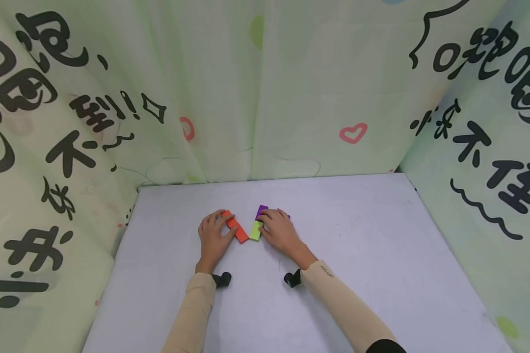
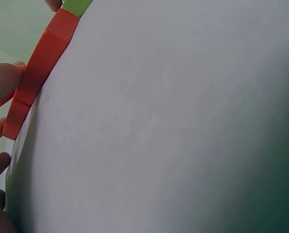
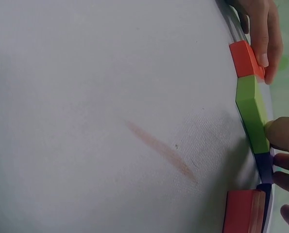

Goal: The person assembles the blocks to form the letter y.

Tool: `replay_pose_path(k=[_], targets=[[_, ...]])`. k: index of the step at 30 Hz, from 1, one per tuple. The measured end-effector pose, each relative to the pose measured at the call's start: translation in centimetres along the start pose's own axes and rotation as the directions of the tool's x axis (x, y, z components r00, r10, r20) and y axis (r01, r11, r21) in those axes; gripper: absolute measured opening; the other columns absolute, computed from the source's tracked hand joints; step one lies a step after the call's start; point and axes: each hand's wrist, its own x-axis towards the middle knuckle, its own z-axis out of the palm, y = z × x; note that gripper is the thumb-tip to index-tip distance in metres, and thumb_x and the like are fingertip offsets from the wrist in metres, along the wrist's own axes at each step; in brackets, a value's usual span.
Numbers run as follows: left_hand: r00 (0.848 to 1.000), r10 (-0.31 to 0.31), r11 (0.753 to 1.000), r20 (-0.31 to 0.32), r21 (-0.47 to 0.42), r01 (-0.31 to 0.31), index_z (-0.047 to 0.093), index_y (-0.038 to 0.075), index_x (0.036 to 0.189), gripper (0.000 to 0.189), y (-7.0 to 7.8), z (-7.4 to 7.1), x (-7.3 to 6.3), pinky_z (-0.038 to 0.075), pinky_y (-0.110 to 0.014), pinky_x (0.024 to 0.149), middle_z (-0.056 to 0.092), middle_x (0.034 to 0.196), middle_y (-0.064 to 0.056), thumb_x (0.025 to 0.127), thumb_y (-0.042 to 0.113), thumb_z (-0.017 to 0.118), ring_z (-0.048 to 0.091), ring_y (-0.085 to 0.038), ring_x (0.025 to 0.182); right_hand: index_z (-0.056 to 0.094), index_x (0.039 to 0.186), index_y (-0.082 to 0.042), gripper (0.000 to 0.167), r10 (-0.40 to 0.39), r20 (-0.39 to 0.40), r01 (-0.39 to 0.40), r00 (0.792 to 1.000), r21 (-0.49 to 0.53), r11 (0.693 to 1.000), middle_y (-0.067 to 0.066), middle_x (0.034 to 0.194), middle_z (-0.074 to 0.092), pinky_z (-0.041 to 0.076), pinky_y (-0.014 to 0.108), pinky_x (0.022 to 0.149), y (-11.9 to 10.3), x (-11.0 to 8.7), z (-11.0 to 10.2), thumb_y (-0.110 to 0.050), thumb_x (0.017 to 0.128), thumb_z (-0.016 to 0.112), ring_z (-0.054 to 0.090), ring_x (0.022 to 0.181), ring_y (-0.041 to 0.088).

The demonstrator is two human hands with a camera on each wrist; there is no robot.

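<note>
Two orange blocks lie end to end in a slanted row, and my left hand pinches this row with thumb and fingers. The row's near end meets a green block. Beyond the green one is a purple block. My right hand has its thumb against the green block, with fingertips at the purple block. A red block and a dark blue-purple block sit below the right fingers in the right wrist view. The right hand hides most of these in the head view.
The blocks lie on a white table. Pale green curtains with black writing hang behind and at both sides. Black wrist cameras stick out from each sleeve. A brownish streak marks the tabletop near the right wrist.
</note>
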Motion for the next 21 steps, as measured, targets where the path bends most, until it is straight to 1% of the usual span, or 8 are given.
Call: replay_pose_path(k=[10, 21], targets=[[1.0, 0.023, 1.0, -0.014, 0.018, -0.023, 0.072, 0.023, 0.13, 0.037, -0.06, 0.19, 0.1, 0.024, -0.066, 0.118, 0.054, 0.152, -0.007, 0.095, 0.031, 0.077, 0.041, -0.036, 0.139, 0.068, 0.133, -0.007, 0.037, 0.008, -0.001, -0.008, 1.0, 0.029, 1.0, 0.011, 0.143, 0.064, 0.036, 0.052, 0.124, -0.11, -0.04, -0.07, -0.025, 0.1, 0.07, 0.057, 0.138, 0.03], [1.0, 0.024, 0.999, 0.006, 0.027, -0.025, 0.071, 0.026, 0.133, 0.038, -0.44, 0.28, 0.11, 0.023, -0.065, 0.118, 0.053, 0.155, -0.004, 0.096, 0.032, 0.075, 0.04, -0.036, 0.14, 0.068, 0.132, -0.008, 0.036, -0.003, -0.002, 0.003, 1.0, 0.019, 1.0, 0.01, 0.143, 0.064, 0.036, 0.051, 0.124, 0.0, 0.0, 0.14, -0.025, 0.1, 0.07, 0.056, 0.138, 0.029]])
